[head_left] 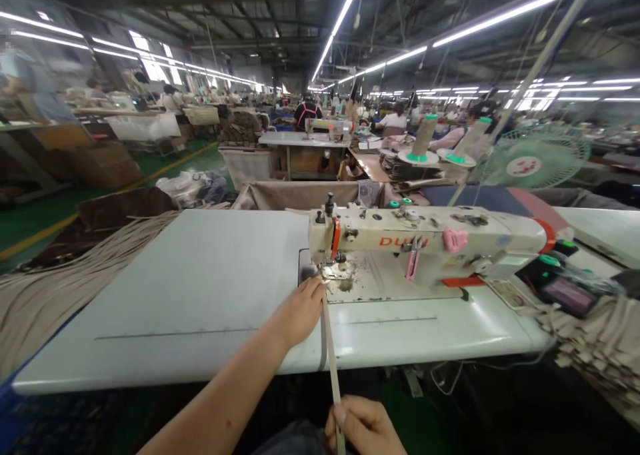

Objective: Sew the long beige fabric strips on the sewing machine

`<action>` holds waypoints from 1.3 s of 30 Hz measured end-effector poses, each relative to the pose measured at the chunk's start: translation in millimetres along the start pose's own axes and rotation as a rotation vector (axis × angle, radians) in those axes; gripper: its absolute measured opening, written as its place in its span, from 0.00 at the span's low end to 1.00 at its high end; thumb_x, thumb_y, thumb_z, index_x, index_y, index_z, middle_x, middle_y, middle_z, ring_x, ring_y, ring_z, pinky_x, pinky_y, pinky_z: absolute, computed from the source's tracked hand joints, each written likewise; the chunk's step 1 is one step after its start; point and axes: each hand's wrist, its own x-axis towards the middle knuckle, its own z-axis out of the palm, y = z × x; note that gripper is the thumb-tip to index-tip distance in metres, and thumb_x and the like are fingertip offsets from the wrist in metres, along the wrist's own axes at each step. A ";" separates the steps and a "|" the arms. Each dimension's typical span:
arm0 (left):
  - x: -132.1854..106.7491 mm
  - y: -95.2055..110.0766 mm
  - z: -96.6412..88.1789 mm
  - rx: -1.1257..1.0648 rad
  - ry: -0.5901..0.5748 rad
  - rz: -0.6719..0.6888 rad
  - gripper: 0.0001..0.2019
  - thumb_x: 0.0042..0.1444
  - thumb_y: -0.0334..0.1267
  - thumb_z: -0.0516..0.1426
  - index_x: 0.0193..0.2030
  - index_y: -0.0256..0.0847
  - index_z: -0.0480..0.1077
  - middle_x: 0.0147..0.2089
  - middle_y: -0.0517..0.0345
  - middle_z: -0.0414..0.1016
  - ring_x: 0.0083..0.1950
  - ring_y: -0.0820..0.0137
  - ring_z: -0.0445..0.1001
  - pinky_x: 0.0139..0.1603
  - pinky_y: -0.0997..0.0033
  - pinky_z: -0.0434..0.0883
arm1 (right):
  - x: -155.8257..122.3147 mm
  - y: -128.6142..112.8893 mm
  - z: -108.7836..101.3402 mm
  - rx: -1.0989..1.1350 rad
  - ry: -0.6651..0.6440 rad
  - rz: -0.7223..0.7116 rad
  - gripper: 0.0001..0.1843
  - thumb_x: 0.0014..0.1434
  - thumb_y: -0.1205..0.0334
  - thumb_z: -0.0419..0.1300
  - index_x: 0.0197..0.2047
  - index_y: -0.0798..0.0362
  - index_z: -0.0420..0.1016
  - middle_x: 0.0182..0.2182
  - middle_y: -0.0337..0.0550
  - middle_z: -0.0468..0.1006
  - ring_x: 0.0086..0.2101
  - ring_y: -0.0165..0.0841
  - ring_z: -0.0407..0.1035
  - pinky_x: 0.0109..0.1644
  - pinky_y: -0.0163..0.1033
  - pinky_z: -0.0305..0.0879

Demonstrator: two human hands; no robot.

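Observation:
A narrow beige fabric strip (331, 355) runs from the needle area of a sewing machine (370, 242) down over the table's front edge. My left hand (303, 308) lies beside the presser foot, its fingers together and pressed on the strip's far end. Below the table edge, my right hand (367, 425) pinches the same strip between thumb and fingers, keeping it fairly straight. The strip's end under the presser foot is hidden by my left fingertips and the machine head.
The pale sewing table (200, 275) has a ruler line along its front. A heap of long beige strips (75, 282) hangs at the left; bundled strips (600, 348) lie at the right. Thread cones (423, 138) and a green fan (535, 158) stand behind. Other people work farther back.

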 end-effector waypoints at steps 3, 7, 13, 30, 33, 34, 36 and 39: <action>0.1 0.8 -2.7 -0.035 0.020 -0.035 0.16 0.67 0.31 0.48 0.59 0.34 0.66 0.61 0.44 0.71 0.67 0.59 0.67 0.72 0.55 0.61 | -2.6 -7.2 0.2 0.006 -0.016 -0.010 0.28 0.59 0.36 0.65 0.26 0.55 0.83 0.22 0.42 0.76 0.25 0.32 0.69 0.34 0.37 0.64; -2.3 1.2 -5.5 -0.036 0.005 -0.013 0.14 0.67 0.31 0.49 0.57 0.35 0.67 0.58 0.45 0.73 0.64 0.60 0.69 0.70 0.57 0.63 | -2.4 -14.2 -2.0 -0.047 -0.045 -0.091 0.27 0.62 0.38 0.63 0.28 0.54 0.84 0.24 0.44 0.77 0.28 0.35 0.70 0.37 0.39 0.65; -6.3 2.1 -6.9 -0.055 -0.005 0.003 0.12 0.69 0.30 0.49 0.55 0.35 0.67 0.57 0.46 0.73 0.63 0.60 0.70 0.67 0.59 0.67 | 13.9 -0.8 -11.8 -0.205 -0.097 -0.271 0.29 0.62 0.36 0.62 0.25 0.53 0.82 0.28 0.45 0.75 0.33 0.37 0.71 0.40 0.40 0.65; -3.8 3.5 -8.5 0.038 0.022 0.066 0.10 0.68 0.30 0.50 0.50 0.36 0.71 0.55 0.49 0.75 0.61 0.61 0.71 0.71 0.58 0.63 | 19.0 -10.3 -3.6 0.043 0.027 -0.058 0.28 0.55 0.34 0.68 0.31 0.55 0.82 0.23 0.43 0.79 0.26 0.33 0.70 0.35 0.37 0.66; -3.9 4.3 -10.0 0.029 0.022 0.060 0.10 0.68 0.30 0.50 0.51 0.37 0.71 0.56 0.49 0.75 0.61 0.62 0.71 0.71 0.59 0.63 | 13.1 -15.9 -1.8 0.052 0.024 -0.049 0.28 0.55 0.34 0.67 0.30 0.55 0.83 0.23 0.44 0.79 0.26 0.33 0.71 0.35 0.37 0.65; -3.9 4.5 -10.3 0.020 0.021 0.055 0.11 0.68 0.30 0.50 0.51 0.37 0.71 0.56 0.49 0.75 0.61 0.62 0.71 0.71 0.59 0.63 | 12.2 -15.9 -1.5 0.052 0.025 -0.054 0.28 0.56 0.35 0.67 0.30 0.55 0.83 0.23 0.44 0.79 0.27 0.33 0.71 0.35 0.37 0.65; -4.0 4.4 -10.3 -0.005 0.017 0.037 0.11 0.68 0.29 0.50 0.52 0.37 0.70 0.56 0.48 0.75 0.62 0.62 0.71 0.71 0.59 0.63 | 12.0 -14.1 -1.5 0.046 0.026 -0.068 0.27 0.57 0.36 0.67 0.30 0.55 0.83 0.24 0.44 0.80 0.27 0.34 0.71 0.36 0.37 0.65; -4.0 3.7 -9.2 -0.036 0.002 0.010 0.11 0.68 0.29 0.50 0.54 0.35 0.68 0.56 0.47 0.74 0.62 0.61 0.71 0.71 0.60 0.63 | 13.3 -11.1 -2.3 0.035 0.006 -0.075 0.27 0.58 0.36 0.66 0.30 0.55 0.83 0.24 0.44 0.79 0.28 0.34 0.71 0.37 0.38 0.65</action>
